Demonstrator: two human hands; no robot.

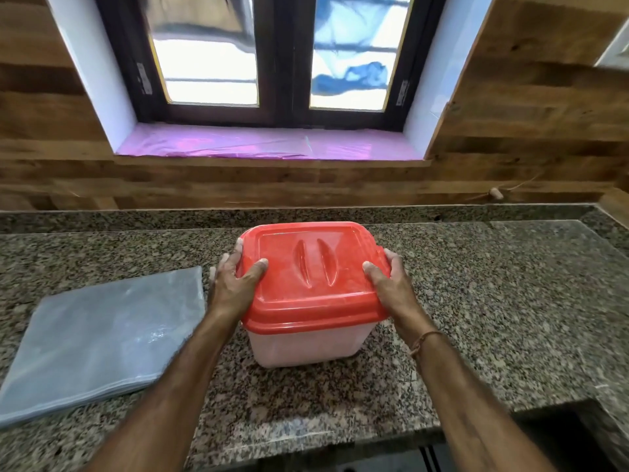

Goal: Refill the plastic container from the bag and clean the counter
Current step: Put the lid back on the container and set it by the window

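A translucent plastic container (308,347) with a red lid (311,281) stands upright in the middle of the granite counter (476,301). My left hand (235,284) grips the lid's left edge, thumb on top and fingers down the side. My right hand (391,284) holds the lid's right edge the same way. The lid sits flat on the container. A flat, folded grey plastic bag (102,338) lies on the counter to the left of the container, apart from my left hand.
A wood-panelled wall (306,185) rises behind the counter, with a dark-framed window and a purple-lined sill (269,143) above it. The counter's front edge runs near the bottom, and a dark recess (561,434) opens at the lower right.
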